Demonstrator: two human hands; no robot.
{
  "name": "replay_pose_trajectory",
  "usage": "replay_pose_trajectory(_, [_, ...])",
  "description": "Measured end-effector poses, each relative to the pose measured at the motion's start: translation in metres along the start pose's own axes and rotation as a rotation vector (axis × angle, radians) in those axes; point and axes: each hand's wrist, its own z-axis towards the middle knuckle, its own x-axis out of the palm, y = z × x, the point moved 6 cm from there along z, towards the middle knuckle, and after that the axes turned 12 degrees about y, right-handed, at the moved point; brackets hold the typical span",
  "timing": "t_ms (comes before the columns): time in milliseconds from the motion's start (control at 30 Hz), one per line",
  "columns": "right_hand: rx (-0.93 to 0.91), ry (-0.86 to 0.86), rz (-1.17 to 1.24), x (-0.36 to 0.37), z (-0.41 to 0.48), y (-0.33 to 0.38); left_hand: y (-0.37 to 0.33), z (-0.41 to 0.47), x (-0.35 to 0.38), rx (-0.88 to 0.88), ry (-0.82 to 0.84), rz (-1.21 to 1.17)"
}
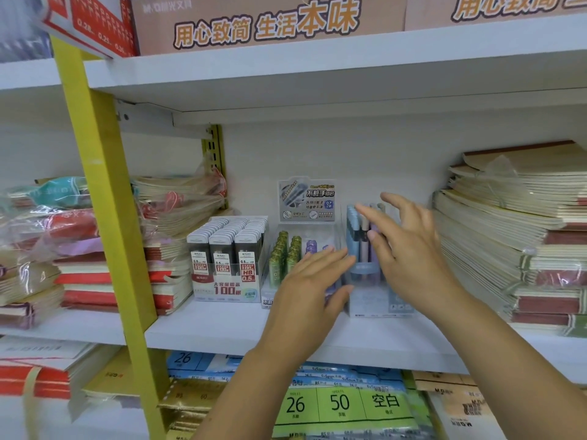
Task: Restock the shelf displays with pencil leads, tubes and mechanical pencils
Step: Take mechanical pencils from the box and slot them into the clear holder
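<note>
At the far left, plastic-wrapped notebooks (47,249) lie in soft, crinkled stacks. A painted yellow post (104,185) stands in front of them, and more wrapped notebooks sit just past it.

On the white shelf board (222,328) stands a card display of pencil leads (227,258): three tight rows of slim, flat black cases with white labels. Just beside it is a clear tray of tubes (287,255), round, glossy green ones in two rows and a few purple ones behind. A printed header card (306,198) rises at the back of the tray.

My left hand (313,290) lies flat over the front right part of that tray, fingers straight and together, holding nothing. It hides the tray's label and lower right side. Its fingertips reach the next display.

That display is a clear plastic box (368,300) of upright mechanical pencils (352,230), smooth pastel barrels in blue, pink and lilac. My right hand (409,246) is in front of them, fingers spread wide and gripping nothing. It covers much of the box, and I cannot tell whether it touches the pencils.

At the right, a tall stack of cream-edged exercise books (514,236), some in plastic film, leans close to the box. Below the board lie flat paper packs (336,404) with green and blue labels.
</note>
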Motion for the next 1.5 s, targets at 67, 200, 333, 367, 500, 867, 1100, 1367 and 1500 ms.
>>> replay_pose_trajectory(67, [-0.048, -0.049, 0.081, -0.009, -0.011, 0.007, -0.005, -0.01, -0.006, 0.002, -0.052, 0.005])
replay_pose_trajectory(200, [-0.162, -0.075, 0.302, -0.023, -0.054, 0.028, -0.026, -0.058, -0.006, 0.085, -0.14, 0.063])
replay_pose_trajectory(333, [-0.146, 0.172, 0.483, 0.022, -0.142, 0.036, -0.01, -0.156, 0.047, -0.055, 0.162, -0.017])
replay_pose_trajectory(367, [-0.079, 0.28, 0.52, 0.046, -0.173, 0.031, 0.002, -0.187, 0.067, -0.17, 0.264, -0.043])
replay_pose_trajectory(500, [0.375, 0.819, 0.68, 0.167, -0.311, 0.01, 0.051, -0.321, 0.154, -0.755, 0.648, -0.239])
replay_pose_trajectory(867, [0.999, 1.433, 0.707, 0.363, -0.478, -0.005, 0.082, -0.462, 0.251, -1.304, 0.853, -0.8])
replay_pose_trajectory(1100, [1.099, 1.416, 0.764, 0.402, -0.507, -0.002, 0.08, -0.474, 0.255, -1.351, 0.804, -1.0])
replay_pose_trajectory(1367, [1.151, 1.392, 0.779, 0.42, -0.505, 0.002, 0.08, -0.467, 0.251, -1.328, 0.827, -0.994])
replay_pose_trajectory(1500, [1.275, 1.32, 0.853, 0.432, -0.51, 0.014, 0.08, -0.468, 0.25, -1.341, 0.826, -0.986])
